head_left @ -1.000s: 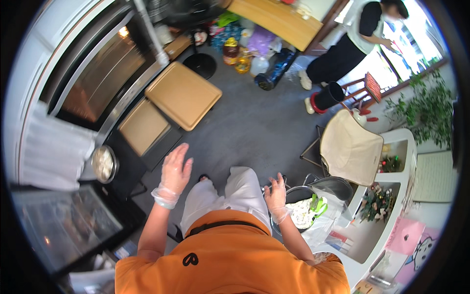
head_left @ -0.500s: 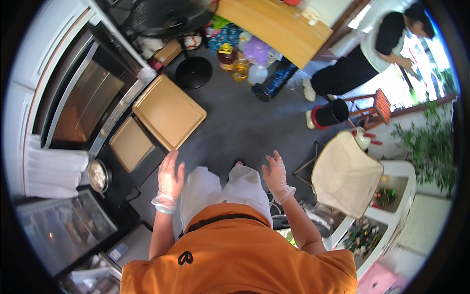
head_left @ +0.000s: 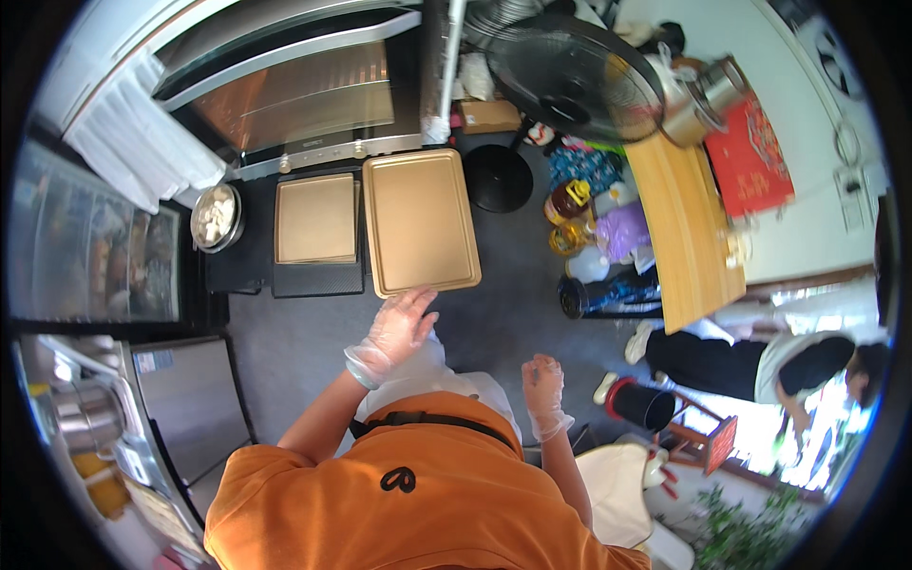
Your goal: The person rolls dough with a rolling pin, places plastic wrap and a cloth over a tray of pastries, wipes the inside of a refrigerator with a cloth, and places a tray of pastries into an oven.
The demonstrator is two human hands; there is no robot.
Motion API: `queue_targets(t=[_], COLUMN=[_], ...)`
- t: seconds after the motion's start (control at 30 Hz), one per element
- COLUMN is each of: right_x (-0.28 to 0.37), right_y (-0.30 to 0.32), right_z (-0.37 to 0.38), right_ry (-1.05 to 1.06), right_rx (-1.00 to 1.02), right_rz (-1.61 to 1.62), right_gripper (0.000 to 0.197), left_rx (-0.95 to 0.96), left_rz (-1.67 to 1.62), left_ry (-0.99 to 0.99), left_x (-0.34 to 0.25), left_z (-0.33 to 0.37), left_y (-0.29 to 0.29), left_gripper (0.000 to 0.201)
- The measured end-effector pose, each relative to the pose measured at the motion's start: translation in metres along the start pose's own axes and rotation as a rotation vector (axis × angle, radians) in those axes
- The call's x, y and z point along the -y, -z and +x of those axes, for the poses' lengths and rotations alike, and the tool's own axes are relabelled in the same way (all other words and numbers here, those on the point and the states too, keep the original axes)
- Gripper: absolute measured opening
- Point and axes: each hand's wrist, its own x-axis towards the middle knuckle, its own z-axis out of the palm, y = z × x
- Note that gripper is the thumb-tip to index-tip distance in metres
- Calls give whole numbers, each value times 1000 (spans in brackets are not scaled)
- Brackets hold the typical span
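Observation:
My left hand [head_left: 399, 332], in a clear disposable glove, reaches to the near edge of a large gold baking tray [head_left: 423, 223]. Its fingers are stretched out and overlap the tray's rim; whether they press on it I cannot tell. The tray's surface is bare. Left of it, smaller gold baking trays [head_left: 316, 218] lie stacked on a black surface. My right hand [head_left: 544, 391], gloved the same way, hangs in front of my body at the right, its fingers curled in and nothing visible in them.
An oven [head_left: 304, 95] stands behind the trays, a metal bowl of white pieces [head_left: 217, 218] to their left. A black fan [head_left: 575, 81], oil bottles [head_left: 570, 199] and a wooden table [head_left: 689, 228] are at the right. A person [head_left: 760, 366] bends near the doorway beside a black bin [head_left: 646, 406].
I have turned to the left, so the oven and trays now lie straight ahead. My left hand has come to the large tray's near edge. My right hand's fingers have curled in.

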Motion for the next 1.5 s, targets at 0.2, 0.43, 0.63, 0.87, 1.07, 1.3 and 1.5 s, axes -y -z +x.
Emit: queue_targets(t=[0.2, 0.43, 0.63, 0.87, 1.07, 1.3, 1.5], right_x=[15, 52, 58, -4, -47, -138, -144], right_y=[-14, -25, -81, -192, -307, -385, -373], right_z=[85, 214, 338, 449, 573, 813, 956], right_ry=[162, 553, 755, 691, 411, 1214, 188], right_rx=[197, 449, 743, 1013, 826, 366, 252], right_rz=[-63, -134, -180, -250, -286, -1021, -455], right_gripper=[15, 24, 22, 16, 25, 21, 22], left_rx=[-140, -396, -652, -746, -819, -835, -941], left_rz=[-57, 34, 49, -187, -299, -352, -503], left_ry=[232, 695, 1131, 1325, 1382, 1526, 1305], left_x=[47, 99, 86, 25, 39, 81, 82], left_z=[13, -26, -20, 52, 72, 72, 109], left_y=[22, 9, -61, -150, -205, -284, -365], left_gripper=[35, 33, 33, 34, 33, 28, 27])
